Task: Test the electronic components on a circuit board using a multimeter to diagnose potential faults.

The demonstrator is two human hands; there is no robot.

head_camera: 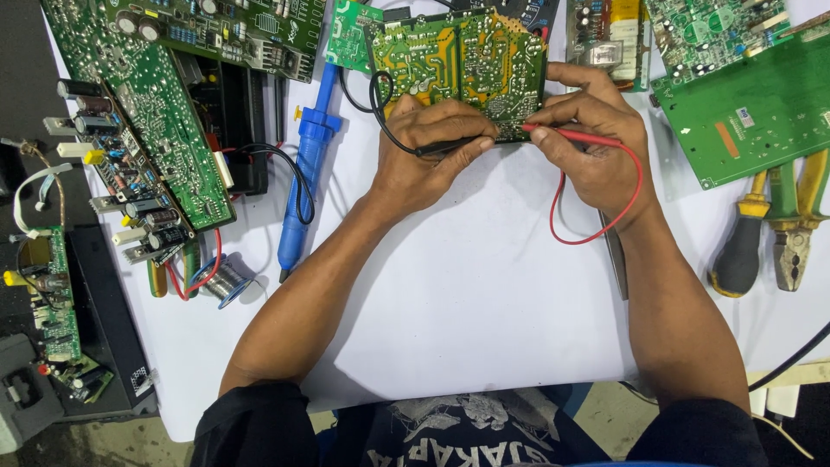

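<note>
- The left hand [424,147] is closed around a black probe [454,145], fingers curled over its shaft and the tip pointing right toward the near edge of a green circuit board [458,60].
- The right hand [592,130] pinches a red probe [566,135] between thumb and fingers, its tip pointing left, just beside the black probe's tip.
- The 2 probe tips meet the board's near edge between the 2 hands; the board lies just beyond the knuckles, solder side up, on the white table [467,285].
- A black lead [378,99] loops from the left hand up past the board's left edge; a red lead [605,220] curls in a loop under the right wrist.
- A blue desoldering pump [303,169] lies left of the left forearm, with a solder spool [226,281] near its tip.
- Yellow-handled pliers [791,225] rest at the right edge, well apart from the hands.
- More green boards [743,112] lie to the far left and far right.
</note>
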